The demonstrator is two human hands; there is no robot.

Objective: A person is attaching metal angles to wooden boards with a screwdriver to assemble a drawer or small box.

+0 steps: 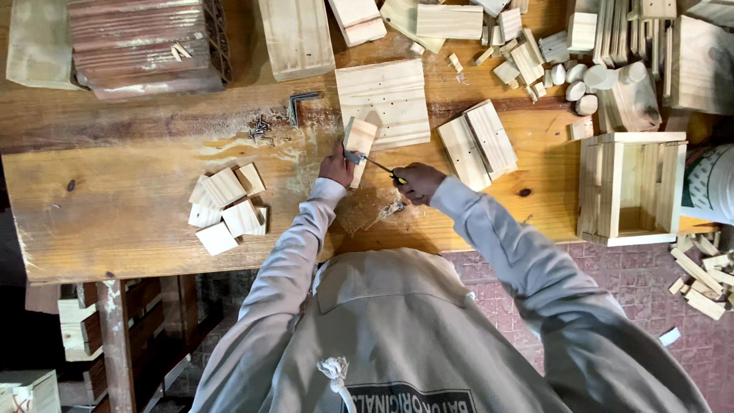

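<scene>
My left hand [337, 165] grips a small pale wood block [361, 138] and holds it steady on the workbench [115, 206]. My right hand [417, 182] is closed on the handle of a screwdriver [380, 166]. Its shaft points left, and the tip meets a small metal piece at the lower edge of the block. A square pale board with small holes [384, 102] lies just behind the block. Both arms wear light grey sleeves.
A pile of small wood squares [227, 206] lies left of my hands. Loose screws [261, 129] and a metal angle bracket [300, 102] sit behind them. Two slats [478, 142] and an open wooden crate [631, 189] are at the right, with many wood offcuts at the back.
</scene>
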